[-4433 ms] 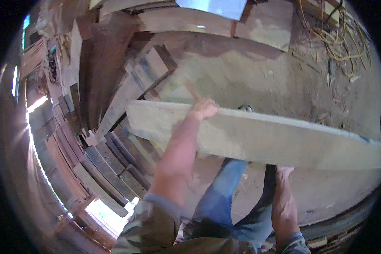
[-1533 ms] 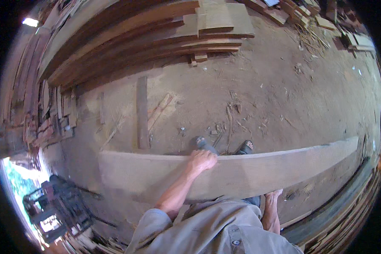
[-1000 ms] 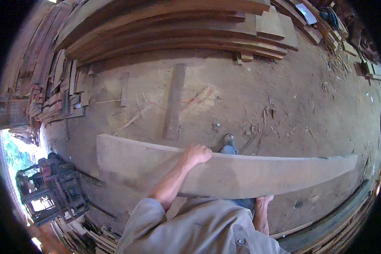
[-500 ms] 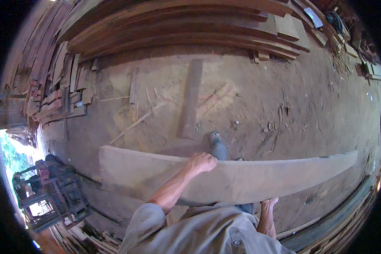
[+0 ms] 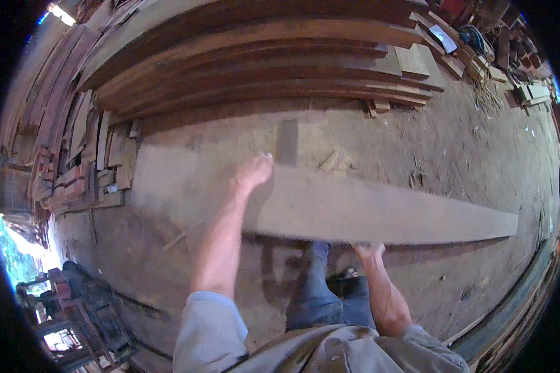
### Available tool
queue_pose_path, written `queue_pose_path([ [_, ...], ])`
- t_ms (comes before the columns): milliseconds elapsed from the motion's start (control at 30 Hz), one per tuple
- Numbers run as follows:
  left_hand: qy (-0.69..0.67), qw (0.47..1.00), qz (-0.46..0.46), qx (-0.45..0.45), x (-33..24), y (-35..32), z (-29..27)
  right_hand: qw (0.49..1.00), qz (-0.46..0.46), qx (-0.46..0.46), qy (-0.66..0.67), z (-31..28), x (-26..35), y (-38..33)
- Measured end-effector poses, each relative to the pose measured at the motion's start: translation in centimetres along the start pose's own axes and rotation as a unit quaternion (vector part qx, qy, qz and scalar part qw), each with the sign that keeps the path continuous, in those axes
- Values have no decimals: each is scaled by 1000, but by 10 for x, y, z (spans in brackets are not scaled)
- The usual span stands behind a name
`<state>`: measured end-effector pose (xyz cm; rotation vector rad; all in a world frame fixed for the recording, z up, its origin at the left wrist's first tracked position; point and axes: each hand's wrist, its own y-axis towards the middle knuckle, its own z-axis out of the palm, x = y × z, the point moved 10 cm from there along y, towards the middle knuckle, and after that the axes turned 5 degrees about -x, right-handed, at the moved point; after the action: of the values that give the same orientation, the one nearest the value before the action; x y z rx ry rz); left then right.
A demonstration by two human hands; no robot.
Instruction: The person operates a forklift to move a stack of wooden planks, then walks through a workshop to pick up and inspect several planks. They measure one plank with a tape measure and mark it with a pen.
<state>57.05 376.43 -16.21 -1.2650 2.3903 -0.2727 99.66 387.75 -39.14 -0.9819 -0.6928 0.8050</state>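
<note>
A long, wide wooden plank point(image 5: 367, 208) is held level in front of me, its left part smeared by motion. My left hand point(image 5: 254, 170) is closed over its far edge, left of the middle. At the near edge my right hand point(image 5: 370, 250) grips it from below, and its fingers are hidden under the wood. Beneath the plank a narrower board point(image 5: 287, 140) lies on the ground, with only its far end showing past the edge.
Long timber is stacked point(image 5: 249, 62) across the far side. More boards point(image 5: 62, 118) stand piled at the left. A dark metal frame machine point(image 5: 74, 311) is at the lower left. Wood scraps point(image 5: 337, 160) lie on the dirt floor, and long timbers point(image 5: 516, 311) run along the right.
The plank has moved away from my body, its left end swinging farthest. Both my arms have stretched forward with it, keeping their grip. My legs now show below its near edge.
</note>
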Motion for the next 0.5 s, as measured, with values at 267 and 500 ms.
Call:
queue_pose_path([
  [267,-147,979,-89,-113,67,-284,76,891,-103,124,-424,20,90,-76],
  [500,-100,902,-238,346,178,-672,427,853,-68,-148,-496,-360,201,-143],
])
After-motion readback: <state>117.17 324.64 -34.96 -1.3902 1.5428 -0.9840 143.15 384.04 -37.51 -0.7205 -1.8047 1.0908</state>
